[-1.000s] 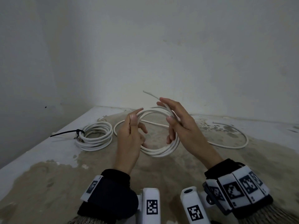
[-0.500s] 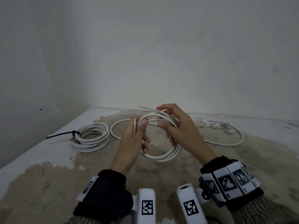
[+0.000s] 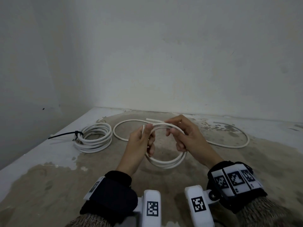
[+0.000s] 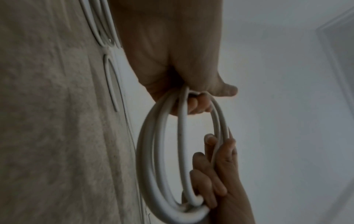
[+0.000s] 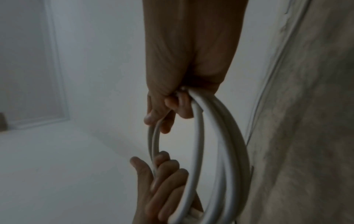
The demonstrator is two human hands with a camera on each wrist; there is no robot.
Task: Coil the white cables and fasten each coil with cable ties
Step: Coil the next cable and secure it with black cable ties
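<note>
I hold a small coil of white cable (image 3: 166,162) in the air between both hands, above the stained table (image 3: 49,182). My left hand (image 3: 147,136) pinches its left side, with one cable end poking up past the thumb. My right hand (image 3: 173,128) grips the top right, where another cable end (image 3: 150,119) lies along the coil. In the left wrist view the coil (image 4: 162,151) hangs from my left hand (image 4: 191,98). In the right wrist view my right hand (image 5: 168,109) curls round the coil (image 5: 220,151).
A finished white coil (image 3: 93,138) bound with a black cable tie (image 3: 65,134) lies at the left. A loose white cable (image 3: 236,145) snakes over the table behind my hands. White walls close off the table at the back and left.
Both hands have lowered and come closer together. The free cable end that stuck up by my right hand now lies flat along the top of the coil.
</note>
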